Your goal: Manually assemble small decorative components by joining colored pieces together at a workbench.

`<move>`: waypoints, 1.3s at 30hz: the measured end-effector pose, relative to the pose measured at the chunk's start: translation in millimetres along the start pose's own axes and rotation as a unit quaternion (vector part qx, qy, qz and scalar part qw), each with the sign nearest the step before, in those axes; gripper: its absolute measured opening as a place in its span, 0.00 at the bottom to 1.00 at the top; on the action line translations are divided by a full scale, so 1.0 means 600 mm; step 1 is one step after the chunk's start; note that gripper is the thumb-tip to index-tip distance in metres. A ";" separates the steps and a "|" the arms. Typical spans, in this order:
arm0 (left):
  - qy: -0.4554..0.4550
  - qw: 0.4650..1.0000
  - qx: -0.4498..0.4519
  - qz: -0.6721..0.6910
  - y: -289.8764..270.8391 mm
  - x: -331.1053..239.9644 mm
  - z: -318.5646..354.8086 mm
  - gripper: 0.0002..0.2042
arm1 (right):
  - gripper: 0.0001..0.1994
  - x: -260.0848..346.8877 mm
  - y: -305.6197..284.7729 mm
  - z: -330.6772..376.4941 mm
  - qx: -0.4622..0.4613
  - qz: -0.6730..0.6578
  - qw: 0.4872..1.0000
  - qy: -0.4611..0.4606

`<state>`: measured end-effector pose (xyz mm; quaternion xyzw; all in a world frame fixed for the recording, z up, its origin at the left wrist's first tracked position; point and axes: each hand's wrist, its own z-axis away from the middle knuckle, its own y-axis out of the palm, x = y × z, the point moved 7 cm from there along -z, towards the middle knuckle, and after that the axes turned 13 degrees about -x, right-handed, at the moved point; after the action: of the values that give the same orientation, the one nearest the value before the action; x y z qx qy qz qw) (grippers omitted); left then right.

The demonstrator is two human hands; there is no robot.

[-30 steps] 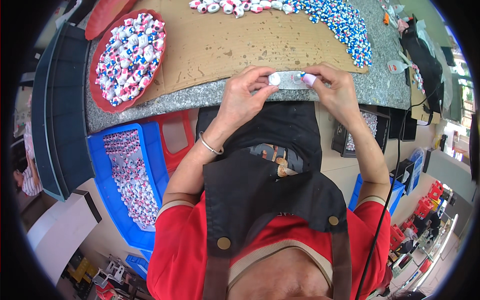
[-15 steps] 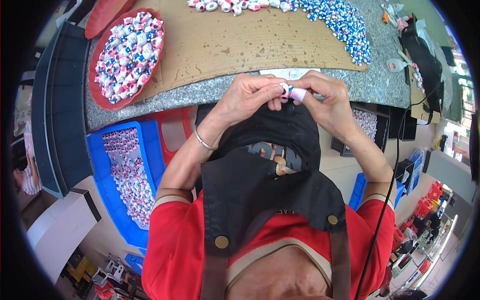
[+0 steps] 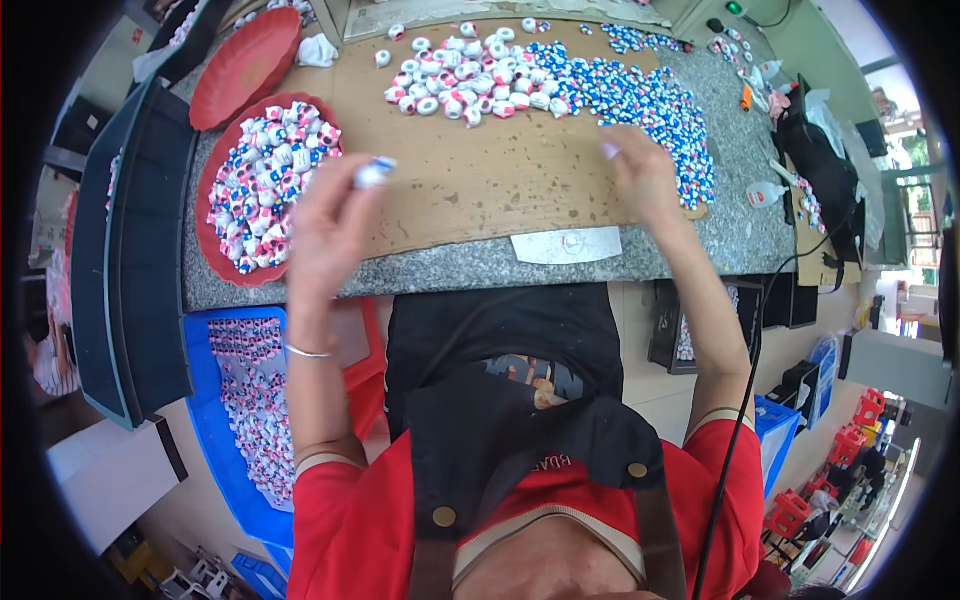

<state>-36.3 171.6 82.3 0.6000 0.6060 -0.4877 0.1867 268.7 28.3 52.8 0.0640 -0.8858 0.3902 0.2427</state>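
Left fingers (image 3: 338, 178) pinching rounded piece (image 3: 374, 175), stained cardboard (image 3: 470, 190)

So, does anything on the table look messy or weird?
The cardboard is speckled dark across its bare middle, maybe stained. Also, a few white pieces sit left of the main pile, like strays.

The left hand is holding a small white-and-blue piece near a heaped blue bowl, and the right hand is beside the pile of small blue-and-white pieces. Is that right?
Not quite: the heaped bowl is red, as the head view shows. The left hand does hold a small white-and-blue piece near it, and the right hand is beside the pile of small blue-and-white pieces.
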 end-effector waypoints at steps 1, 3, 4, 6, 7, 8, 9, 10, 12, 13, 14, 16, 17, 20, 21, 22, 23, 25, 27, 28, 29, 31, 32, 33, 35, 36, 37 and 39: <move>0.022 0.995 -0.030 -0.093 -0.033 0.001 -0.022 0.11 | 0.08 -0.036 -0.004 -0.015 -0.027 0.039 0.998 -0.034; 0.160 0.943 -0.083 -0.280 -0.098 0.011 -0.048 0.15 | 0.10 -0.065 0.018 -0.034 0.024 0.066 0.997 -0.041; 0.178 0.917 -0.124 -0.335 -0.109 0.011 -0.055 0.17 | 0.10 -0.064 0.032 -0.036 0.054 0.090 0.994 -0.042; 0.181 0.907 -0.168 -0.340 -0.101 0.013 -0.062 0.20 | 0.08 -0.076 0.043 -0.041 0.062 0.122 0.989 -0.062; 0.205 0.913 -0.182 -0.302 -0.079 -0.002 -0.060 0.19 | 0.06 -0.074 0.042 -0.043 0.039 0.092 0.992 -0.072; 0.214 0.937 -0.164 -0.224 -0.045 -0.007 -0.057 0.14 | 0.06 -0.075 0.041 -0.044 0.039 0.093 0.992 -0.070; 0.194 0.961 -0.112 -0.162 0.001 -0.007 -0.055 0.11 | 0.06 -0.075 0.040 -0.041 0.042 0.097 0.992 -0.067; 0.159 0.977 -0.053 -0.131 0.044 -0.008 -0.053 0.08 | 0.05 -0.061 0.038 -0.033 0.047 0.099 0.991 -0.072; 0.154 0.975 -0.053 -0.153 0.103 -0.008 -0.055 0.05 | 0.05 -0.029 0.018 -0.010 0.051 0.076 0.993 -0.076; 0.150 0.975 -0.054 -0.155 0.118 -0.006 -0.061 0.05 | 0.06 -0.010 0.005 0.005 0.054 0.054 0.994 -0.077; 0.156 0.972 -0.050 -0.169 0.133 -0.002 -0.066 0.05 | 0.06 0.004 -0.007 0.021 0.080 0.050 0.993 -0.069; 0.160 0.970 -0.037 -0.177 0.161 0.017 -0.082 0.04 | 0.07 0.021 -0.029 0.059 0.124 0.053 0.990 -0.050; 0.192 0.957 -0.006 -0.218 0.184 0.027 -0.086 0.04 | 0.07 0.026 -0.031 0.064 0.132 0.060 0.988 -0.054; 0.216 0.946 0.031 -0.240 0.224 0.039 -0.094 0.05 | 0.06 0.015 -0.034 0.065 0.117 0.056 0.991 -0.040; 0.206 0.944 0.038 -0.255 0.226 0.042 -0.097 0.05 | 0.06 0.010 -0.032 0.060 0.100 0.042 0.994 -0.032; 0.204 0.939 0.048 -0.273 0.231 0.046 -0.098 0.07 | 0.06 -0.001 -0.031 0.057 0.099 0.046 0.994 -0.012; 0.201 0.939 0.061 -0.274 0.232 0.049 -0.091 0.08 | 0.06 -0.012 -0.032 0.056 0.100 0.043 0.994 0.013; 0.239 0.928 0.067 -0.277 0.223 0.058 -0.079 0.10 | 0.07 -0.008 -0.032 0.051 0.119 0.056 0.989 0.067; 0.197 0.966 0.027 -0.167 0.194 0.061 -0.063 0.09 | 0.06 -0.002 -0.036 0.054 0.124 0.044 0.990 0.055; 0.152 0.986 -0.019 -0.061 0.170 0.050 -0.054 0.08 | 0.05 0.015 -0.040 0.060 0.122 0.031 0.990 0.061; -0.089 0.995 0.038 0.016 0.164 0.063 -0.037 0.08 | 0.05 0.034 -0.042 0.068 0.130 -0.013 0.989 0.062; -0.252 0.947 0.056 0.193 0.149 0.070 0.002 0.09 | 0.05 0.083 -0.043 0.086 0.153 -0.067 0.985 0.037; -0.265 0.939 0.069 0.210 0.140 0.060 0.021 0.11 | 0.05 0.095 -0.040 0.097 0.149 -0.054 0.987 -0.003; -0.266 0.938 0.071 0.212 0.135 0.056 0.037 0.11 | 0.06 0.106 -0.037 0.107 0.144 -0.040 0.988 -0.045; -0.310 0.880 0.096 0.348 0.138 0.050 0.072 0.15 | 0.06 0.117 -0.025 0.117 0.149 -0.019 0.986 -0.075; -0.321 0.863 0.102 0.377 0.136 0.039 0.083 0.19 | 0.06 0.119 -0.019 0.121 0.138 0.014 0.986 -0.095; -0.321 0.862 0.102 0.378 0.132 0.035 0.092 0.19 | 0.06 0.121 -0.016 0.123 0.126 0.048 0.984 -0.113; -0.318 0.842 0.139 0.413 0.131 0.023 0.108 0.18 | 0.06 0.127 -0.012 0.124 0.131 0.027 0.984 -0.117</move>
<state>8.8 110.8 12.8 0.6262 0.1348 -0.6088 0.4681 175.8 -24.9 51.3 0.1166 -0.8509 0.4988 0.1164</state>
